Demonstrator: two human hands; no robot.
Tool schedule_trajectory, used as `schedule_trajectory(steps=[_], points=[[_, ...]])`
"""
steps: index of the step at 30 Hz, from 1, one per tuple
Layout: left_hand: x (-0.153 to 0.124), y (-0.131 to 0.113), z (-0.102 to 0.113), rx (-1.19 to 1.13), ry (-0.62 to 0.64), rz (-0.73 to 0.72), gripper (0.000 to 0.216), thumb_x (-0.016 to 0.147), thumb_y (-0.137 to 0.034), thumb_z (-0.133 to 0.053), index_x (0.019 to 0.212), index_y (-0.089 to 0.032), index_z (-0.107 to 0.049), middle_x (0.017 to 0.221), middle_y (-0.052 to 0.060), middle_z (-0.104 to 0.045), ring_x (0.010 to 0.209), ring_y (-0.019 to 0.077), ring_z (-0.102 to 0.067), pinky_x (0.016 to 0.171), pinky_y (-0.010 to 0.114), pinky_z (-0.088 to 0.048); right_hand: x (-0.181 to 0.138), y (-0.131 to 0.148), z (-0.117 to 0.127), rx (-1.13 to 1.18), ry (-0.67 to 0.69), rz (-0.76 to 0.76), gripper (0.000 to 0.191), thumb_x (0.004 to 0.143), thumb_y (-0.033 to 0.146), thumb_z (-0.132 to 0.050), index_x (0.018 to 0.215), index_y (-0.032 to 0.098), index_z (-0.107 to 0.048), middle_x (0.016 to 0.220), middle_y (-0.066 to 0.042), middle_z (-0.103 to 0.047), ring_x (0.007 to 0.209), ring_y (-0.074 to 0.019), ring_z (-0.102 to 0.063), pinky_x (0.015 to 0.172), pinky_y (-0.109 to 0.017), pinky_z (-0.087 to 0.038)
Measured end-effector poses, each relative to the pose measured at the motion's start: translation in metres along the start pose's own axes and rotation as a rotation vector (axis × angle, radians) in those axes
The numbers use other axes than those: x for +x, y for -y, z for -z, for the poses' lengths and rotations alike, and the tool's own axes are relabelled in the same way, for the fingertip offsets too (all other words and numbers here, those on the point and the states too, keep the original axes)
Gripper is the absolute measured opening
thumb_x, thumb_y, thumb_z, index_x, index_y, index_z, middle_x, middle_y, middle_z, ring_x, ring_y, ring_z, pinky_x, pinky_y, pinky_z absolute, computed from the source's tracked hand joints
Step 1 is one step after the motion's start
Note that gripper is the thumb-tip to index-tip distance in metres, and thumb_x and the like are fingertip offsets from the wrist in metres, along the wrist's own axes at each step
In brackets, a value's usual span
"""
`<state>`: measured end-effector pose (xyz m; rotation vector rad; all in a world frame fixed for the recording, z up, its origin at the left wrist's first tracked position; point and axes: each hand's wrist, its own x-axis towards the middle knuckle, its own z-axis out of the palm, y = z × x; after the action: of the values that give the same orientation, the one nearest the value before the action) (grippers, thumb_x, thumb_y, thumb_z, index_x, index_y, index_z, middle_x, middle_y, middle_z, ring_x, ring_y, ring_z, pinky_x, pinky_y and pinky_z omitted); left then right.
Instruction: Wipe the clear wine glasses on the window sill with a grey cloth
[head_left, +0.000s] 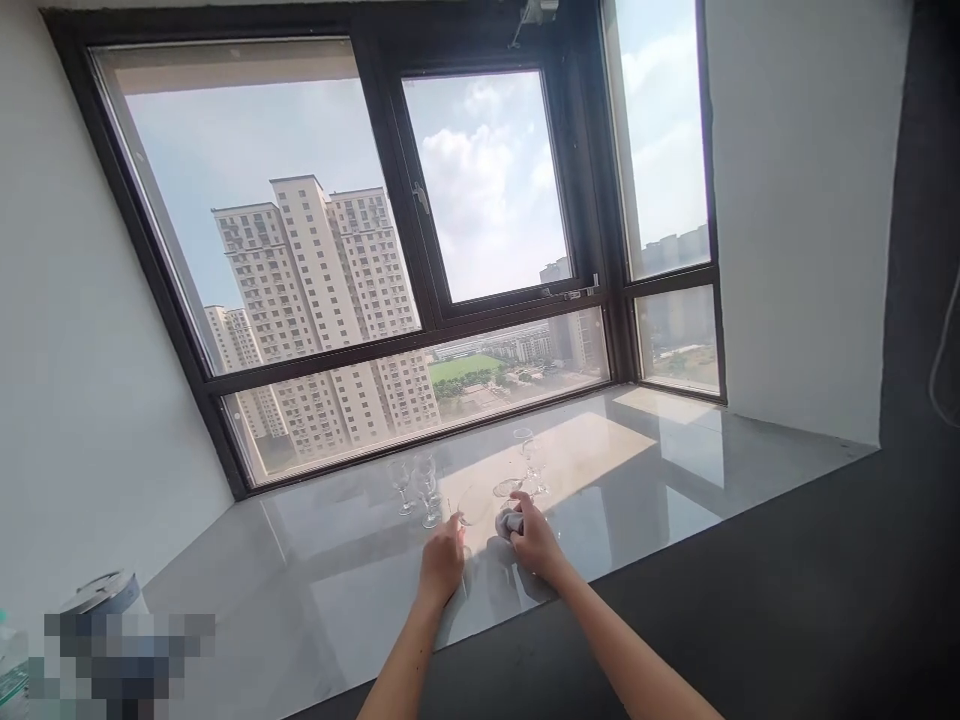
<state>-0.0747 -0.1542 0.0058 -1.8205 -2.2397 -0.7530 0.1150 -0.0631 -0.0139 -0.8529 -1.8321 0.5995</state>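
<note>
Left hand (444, 560): thumb and fingers pinched together on the near left edge of a clear glass (472, 507), its outline faint. Right hand (536, 535): fingers curled round a bunched cloth (506, 525), closed with no visible gap. The glass lies just far and right of the left fingertips, between the hands; the left hand is nearer, the cloth just to its right. Its long axis cannot be told. Two goblets (428, 497) stand farther left on the sill (337, 590), more glassware (531, 466) farther right
</note>
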Motion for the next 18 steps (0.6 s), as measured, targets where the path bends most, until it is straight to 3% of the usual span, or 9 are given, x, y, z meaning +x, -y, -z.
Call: schedule_trajectory(steps=[3,6,11,14,18], points=[[0.012,-0.009,-0.005,0.098,-0.055,0.008,0.036,0.095,-0.016,-0.042,0.124,-0.019,-0.062,0.103,0.010,-0.071,0.098,0.0228,-0.064,0.085,0.032,-0.044,-0.003,0.006,-0.005,-0.016,-0.045,0.097,0.071,0.062,-0.002,-0.047,0.129,0.023,-0.046,0.098,-0.003,-0.060,0.094,-0.0190,-0.058,0.085,-0.033,-0.047],[0.016,-0.010,-0.006,0.175,-0.110,-0.049,0.032,0.091,-0.011,-0.045,0.109,-0.021,-0.070,0.091,0.006,-0.070,0.093,0.0234,-0.062,0.084,0.034,-0.041,-0.006,0.013,-0.006,-0.046,0.015,0.240,0.078,0.061,-0.005,-0.045,0.134,0.023,-0.044,0.104,-0.006,-0.060,0.100,-0.0205,-0.057,0.089,-0.035,-0.049],[0.013,-0.008,-0.006,0.220,-0.181,-0.102,0.033,0.088,-0.007,-0.047,0.101,-0.023,-0.072,0.087,0.006,-0.067,0.093,0.0245,-0.059,0.086,0.037,-0.040,-0.007,0.019,-0.006,-0.067,0.040,0.334,0.075,0.064,-0.004,-0.045,0.135,0.022,-0.045,0.108,-0.009,-0.060,0.105,-0.0236,-0.055,0.088,-0.037,-0.051],[0.012,-0.008,-0.007,0.204,-0.197,-0.162,0.035,0.083,-0.001,-0.048,0.096,-0.023,-0.072,0.089,0.005,-0.066,0.095,0.0242,-0.057,0.090,0.039,-0.039,-0.005,0.015,-0.004,-0.035,-0.074,0.292,0.068,0.070,0.000,-0.045,0.134,0.023,-0.046,0.112,-0.010,-0.059,0.109,-0.0246,-0.055,0.089,-0.038,-0.050],[0.012,-0.006,-0.007,0.052,-0.200,-0.253,0.030,0.086,-0.004,-0.046,0.092,-0.022,-0.069,0.087,0.004,-0.065,0.094,0.0223,-0.057,0.086,0.035,-0.043,0.002,0.003,-0.001,0.010,-0.302,0.048,0.054,0.076,0.008,-0.047,0.129,0.020,-0.047,0.105,-0.010,-0.059,0.098,-0.0250,-0.058,0.083,-0.039,-0.050]])
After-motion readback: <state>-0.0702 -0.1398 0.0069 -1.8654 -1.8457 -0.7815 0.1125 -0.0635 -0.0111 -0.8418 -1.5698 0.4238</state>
